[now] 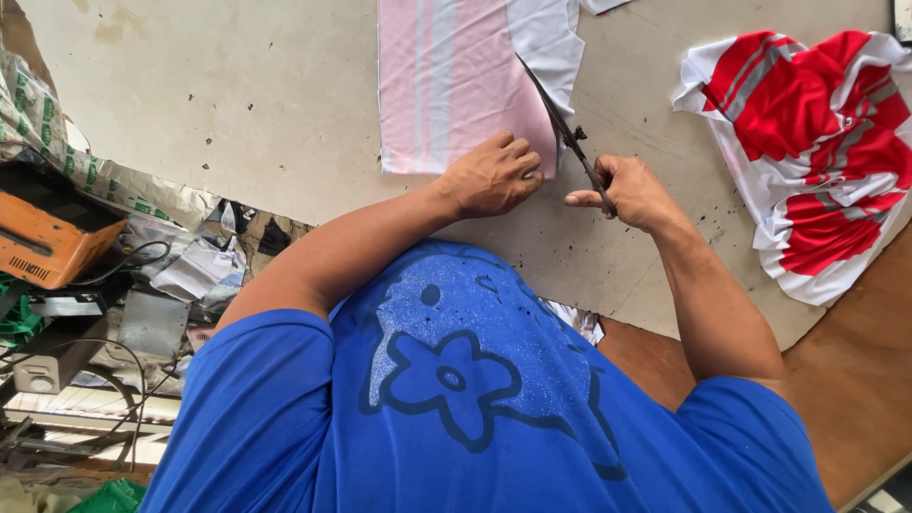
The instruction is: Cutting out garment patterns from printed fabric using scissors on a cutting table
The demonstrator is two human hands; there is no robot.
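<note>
Pressing down with the left hand, a person in a blue shirt pins a pink-and-white striped cloth flat to the pale surface, fingers spread narrowly over its lower right corner. The right hand is closed around the handles of dark scissors, whose blades run up and away from the fingers along the cloth's right edge, where a white strip of the fabric begins. The cloth lies smooth and unwrinkled, reaching beyond the top of the frame. Well to the right of the right hand sits a crumpled heap of red-and-white garments near the surface's edge. Left of the left hand the board is bare up to its ragged border, past which an orange machine, cables and scraps crowd together.
</note>
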